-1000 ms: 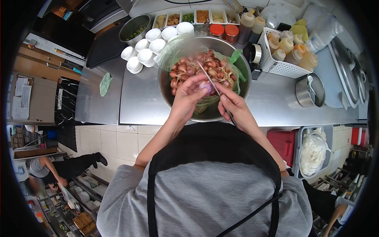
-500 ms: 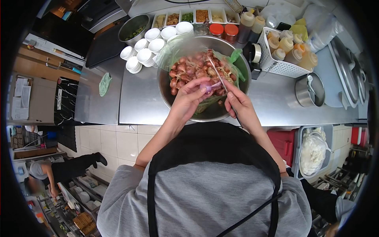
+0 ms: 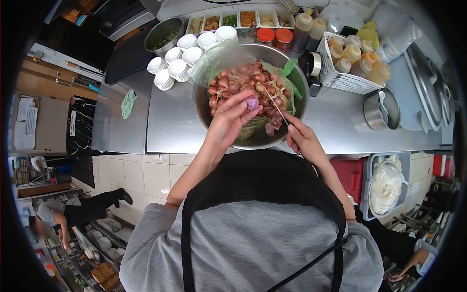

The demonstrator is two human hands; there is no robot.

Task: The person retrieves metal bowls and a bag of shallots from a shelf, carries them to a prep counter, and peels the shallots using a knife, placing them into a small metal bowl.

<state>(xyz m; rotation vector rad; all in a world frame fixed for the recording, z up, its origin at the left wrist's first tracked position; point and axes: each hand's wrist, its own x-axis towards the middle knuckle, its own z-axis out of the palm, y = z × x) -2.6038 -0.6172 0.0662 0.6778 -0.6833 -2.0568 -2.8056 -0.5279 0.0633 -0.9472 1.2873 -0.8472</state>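
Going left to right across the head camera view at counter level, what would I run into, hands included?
Green cloth, left hand holding a purple shallot, right hand holding a knife, metal pot, large metal lid.

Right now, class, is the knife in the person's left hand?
No, the right hand holds the knife, while the left hand holds a purple shallot between its fingers.

The knife (image 3: 278,109) has moved off the shallot (image 3: 252,103); peel (image 3: 270,128), apparently, has come away.
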